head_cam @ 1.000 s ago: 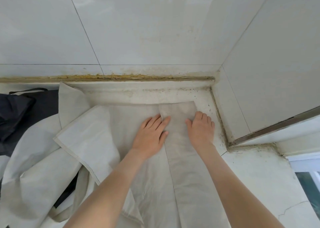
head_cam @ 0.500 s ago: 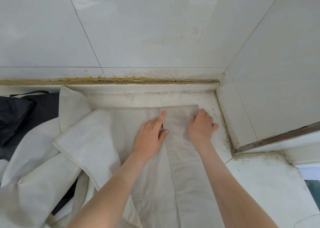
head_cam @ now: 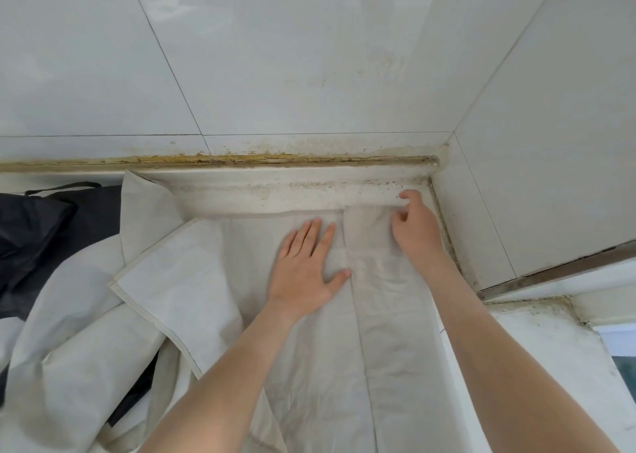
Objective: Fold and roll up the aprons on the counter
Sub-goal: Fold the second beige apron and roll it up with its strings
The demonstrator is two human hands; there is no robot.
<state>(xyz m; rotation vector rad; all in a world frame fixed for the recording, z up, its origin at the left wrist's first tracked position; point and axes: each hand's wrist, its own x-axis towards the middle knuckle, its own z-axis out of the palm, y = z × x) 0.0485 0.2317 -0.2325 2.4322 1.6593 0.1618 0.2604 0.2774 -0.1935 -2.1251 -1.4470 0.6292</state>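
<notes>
The apron (head_cam: 309,349) lay flat just beside the counter (head_cam: 550,349) corner. My left hand (head_cam: 306,263) pressed it with straight fingers. My right hand (head_cam: 414,228) curled at the fold's far edge; grip I could not tell. Cloth seemed light, limp; I would hold the hem.

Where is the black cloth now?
In the head view, the black cloth lies far left on the counter by the wall, partly under the beige apron.

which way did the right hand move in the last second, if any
Yes. The right hand slid forward past the apron's far edge, toward the stained wall seam.
</notes>
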